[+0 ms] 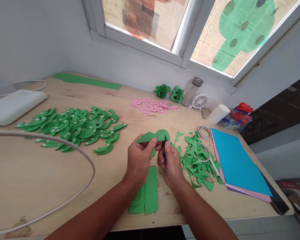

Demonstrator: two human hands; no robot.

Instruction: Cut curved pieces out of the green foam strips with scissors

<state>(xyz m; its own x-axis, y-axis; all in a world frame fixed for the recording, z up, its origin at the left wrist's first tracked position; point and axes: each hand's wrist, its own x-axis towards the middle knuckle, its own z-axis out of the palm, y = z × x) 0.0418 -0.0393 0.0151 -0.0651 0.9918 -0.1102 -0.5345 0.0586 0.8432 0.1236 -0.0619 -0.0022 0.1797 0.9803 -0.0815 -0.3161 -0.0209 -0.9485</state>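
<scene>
The left hand (139, 162) pinches the green paper (160, 135) above the table (107, 166), while the right hand (172, 162) grips dark scissors (165, 154) at its right part. For a smooth edge, it seems best to turn the paper slowly into the blades (165, 138). The paper's long axis runs left to right, rounded end rightward; the scissors point forward.

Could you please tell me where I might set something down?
Bare table shows within the large curving white cable, and between the green strip and the curved green pieces. Right of the right hand, green scraps and the blue sheet crowd it.
</scene>
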